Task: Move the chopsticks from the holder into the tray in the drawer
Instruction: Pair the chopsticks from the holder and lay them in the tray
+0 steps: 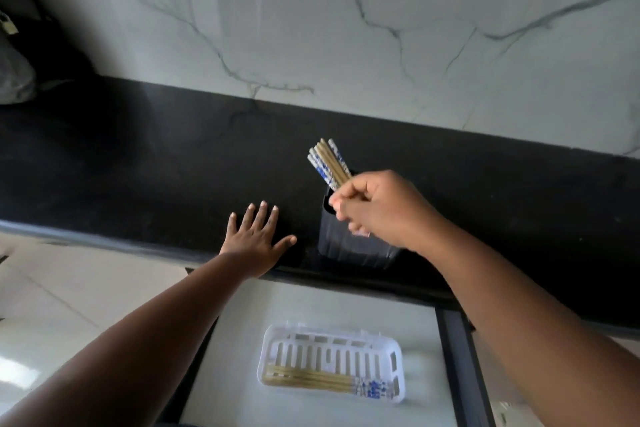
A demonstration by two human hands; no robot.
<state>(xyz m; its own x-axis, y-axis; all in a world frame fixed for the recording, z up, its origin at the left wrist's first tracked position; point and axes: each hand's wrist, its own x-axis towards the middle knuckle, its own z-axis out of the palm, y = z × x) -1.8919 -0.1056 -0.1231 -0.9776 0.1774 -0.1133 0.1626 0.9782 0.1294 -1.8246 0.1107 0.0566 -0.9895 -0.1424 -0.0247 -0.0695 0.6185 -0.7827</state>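
A dark ribbed holder (349,243) stands on the black counter near its front edge. My right hand (377,208) is above the holder's mouth, closed around a bunch of tan chopsticks with blue-and-white ends (329,163) that point up and to the left. My left hand (256,236) lies flat on the counter with its fingers spread, to the left of the holder. Below, in the open drawer, a white slotted tray (394,360) holds several chopsticks (325,383) lying along its near side.
The black counter (156,163) runs across the view below a marbled wall. The open drawer (453,367) has a pale bottom and a dark frame. A bag-like object (14,76) sits at the far left.
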